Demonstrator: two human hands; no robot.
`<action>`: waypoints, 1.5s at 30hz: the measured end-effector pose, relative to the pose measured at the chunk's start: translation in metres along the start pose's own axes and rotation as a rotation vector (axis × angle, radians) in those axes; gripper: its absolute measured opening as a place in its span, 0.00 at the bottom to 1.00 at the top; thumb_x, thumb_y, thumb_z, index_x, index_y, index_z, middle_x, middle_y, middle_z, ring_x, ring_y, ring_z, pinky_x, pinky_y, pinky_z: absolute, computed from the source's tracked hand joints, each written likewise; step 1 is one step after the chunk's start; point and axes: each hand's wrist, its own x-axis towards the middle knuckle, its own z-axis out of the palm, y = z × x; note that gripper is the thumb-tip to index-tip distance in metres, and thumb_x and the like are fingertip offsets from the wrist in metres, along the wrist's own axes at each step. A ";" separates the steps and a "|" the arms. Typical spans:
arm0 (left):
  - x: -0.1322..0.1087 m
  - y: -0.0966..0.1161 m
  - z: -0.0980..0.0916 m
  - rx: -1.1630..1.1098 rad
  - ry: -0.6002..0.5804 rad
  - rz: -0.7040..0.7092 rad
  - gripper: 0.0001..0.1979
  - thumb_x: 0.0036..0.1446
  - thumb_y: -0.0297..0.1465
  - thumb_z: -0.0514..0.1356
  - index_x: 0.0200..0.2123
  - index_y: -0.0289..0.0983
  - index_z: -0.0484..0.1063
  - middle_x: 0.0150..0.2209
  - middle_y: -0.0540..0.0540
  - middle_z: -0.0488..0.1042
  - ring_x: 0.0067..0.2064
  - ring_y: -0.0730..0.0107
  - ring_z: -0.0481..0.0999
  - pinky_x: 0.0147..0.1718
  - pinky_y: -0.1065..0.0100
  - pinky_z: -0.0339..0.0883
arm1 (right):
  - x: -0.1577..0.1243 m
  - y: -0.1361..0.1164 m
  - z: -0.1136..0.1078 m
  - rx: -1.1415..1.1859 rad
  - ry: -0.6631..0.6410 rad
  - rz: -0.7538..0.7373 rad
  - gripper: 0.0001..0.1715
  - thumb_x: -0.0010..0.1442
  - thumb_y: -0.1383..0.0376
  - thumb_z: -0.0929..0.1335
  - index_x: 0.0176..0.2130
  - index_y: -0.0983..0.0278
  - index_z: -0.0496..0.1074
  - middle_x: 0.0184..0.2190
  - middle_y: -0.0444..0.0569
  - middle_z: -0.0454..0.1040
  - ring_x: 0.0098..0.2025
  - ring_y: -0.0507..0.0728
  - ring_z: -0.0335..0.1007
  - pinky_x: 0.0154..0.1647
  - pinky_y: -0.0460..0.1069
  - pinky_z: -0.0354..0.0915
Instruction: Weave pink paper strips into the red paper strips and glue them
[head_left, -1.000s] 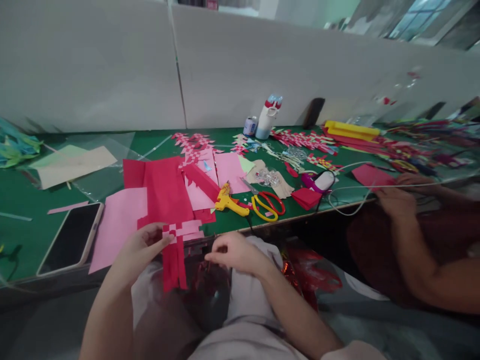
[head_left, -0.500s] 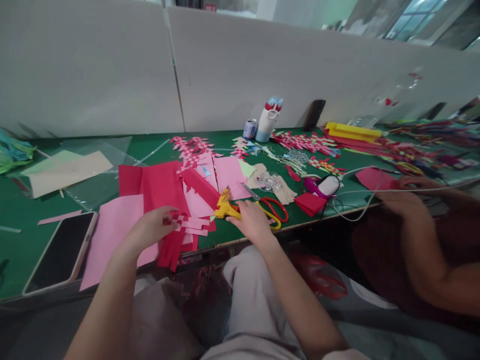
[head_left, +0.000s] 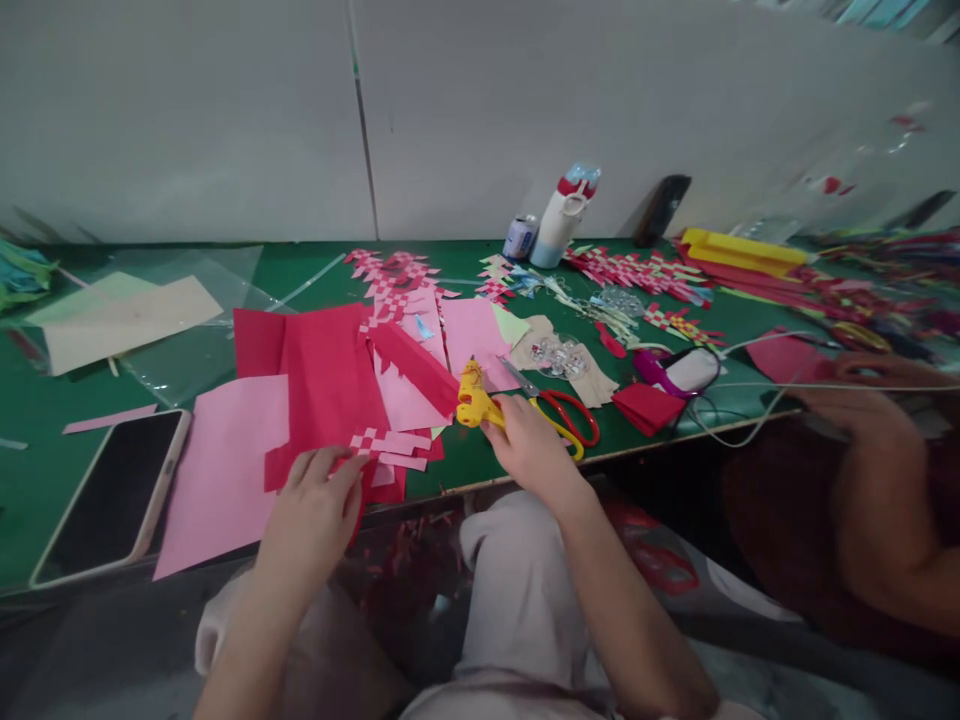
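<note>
My right hand [head_left: 534, 448] is closed round the handle of a small yellow glue gun [head_left: 474, 402], its nozzle pointing away from me over the table. My left hand [head_left: 311, 512] is at the table's front edge, thumb and fingers pinched on a woven paper piece [head_left: 390, 450] of pink and red strips. Under and behind it lie red paper [head_left: 326, 355] and pink paper [head_left: 225, 460]. A folded red paper strip [head_left: 416, 368] ends near the glue gun. Scissors [head_left: 570, 415] with red and yellow handles lie just beyond my right hand.
A phone [head_left: 112, 495] lies at left. A can [head_left: 520, 238] and a white bottle [head_left: 566, 220] stand by the wall. Woven strips [head_left: 637, 275], a yellow tray [head_left: 742, 253] and a white cable [head_left: 757, 385] are at right. A co-worker's arm [head_left: 862, 420] is at the right edge.
My left hand has come nearer to me and turned palm down, with the woven piece still at its fingers. My right hand keeps the glue gun. The view has shifted slightly.
</note>
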 end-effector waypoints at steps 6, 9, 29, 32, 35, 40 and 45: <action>0.001 0.011 0.009 0.023 0.027 0.068 0.14 0.59 0.27 0.53 0.46 0.36 0.74 0.47 0.35 0.69 0.47 0.53 0.67 0.46 0.54 0.67 | -0.014 0.004 -0.015 0.372 0.040 0.013 0.19 0.63 0.63 0.60 0.52 0.65 0.64 0.47 0.55 0.69 0.49 0.61 0.66 0.49 0.54 0.61; 0.002 0.012 0.012 0.009 0.011 0.063 0.15 0.59 0.26 0.53 0.47 0.37 0.73 0.47 0.35 0.69 0.48 0.53 0.68 0.47 0.54 0.67 | -0.019 0.006 -0.019 0.582 0.003 -0.008 0.19 0.64 0.60 0.60 0.52 0.64 0.65 0.44 0.53 0.69 0.46 0.58 0.67 0.48 0.52 0.62; -0.005 0.011 0.020 -0.010 -0.069 0.056 0.16 0.59 0.26 0.52 0.49 0.36 0.71 0.47 0.37 0.71 0.48 0.53 0.69 0.46 0.53 0.69 | -0.029 0.015 -0.012 1.225 -0.258 0.216 0.21 0.58 0.52 0.67 0.41 0.67 0.71 0.31 0.47 0.67 0.27 0.49 0.60 0.30 0.46 0.59; -0.006 0.009 0.023 -0.013 -0.064 0.056 0.17 0.59 0.26 0.52 0.50 0.34 0.70 0.47 0.36 0.71 0.48 0.52 0.68 0.46 0.53 0.68 | -0.030 0.014 -0.011 1.226 -0.278 0.231 0.22 0.58 0.52 0.68 0.43 0.67 0.71 0.31 0.47 0.67 0.27 0.49 0.60 0.30 0.47 0.59; -0.006 0.008 0.026 -0.022 -0.052 0.055 0.18 0.59 0.27 0.52 0.53 0.32 0.67 0.47 0.36 0.71 0.48 0.52 0.68 0.48 0.53 0.68 | -0.031 0.013 -0.011 1.216 -0.297 0.239 0.22 0.57 0.51 0.68 0.40 0.67 0.71 0.30 0.47 0.67 0.27 0.49 0.60 0.30 0.47 0.59; -0.007 0.006 0.028 -0.039 -0.024 0.031 0.21 0.60 0.28 0.50 0.57 0.31 0.62 0.48 0.35 0.70 0.49 0.53 0.69 0.49 0.53 0.67 | -0.032 0.007 -0.010 1.201 -0.346 0.229 0.24 0.57 0.49 0.67 0.40 0.67 0.71 0.30 0.47 0.67 0.26 0.49 0.60 0.29 0.46 0.58; -0.006 0.006 0.030 -0.055 0.020 -0.003 0.21 0.61 0.29 0.49 0.57 0.32 0.61 0.48 0.35 0.71 0.48 0.55 0.70 0.49 0.54 0.67 | -0.030 -0.006 -0.009 1.132 -0.481 0.218 0.24 0.57 0.48 0.66 0.36 0.68 0.70 0.29 0.47 0.67 0.26 0.49 0.61 0.27 0.46 0.58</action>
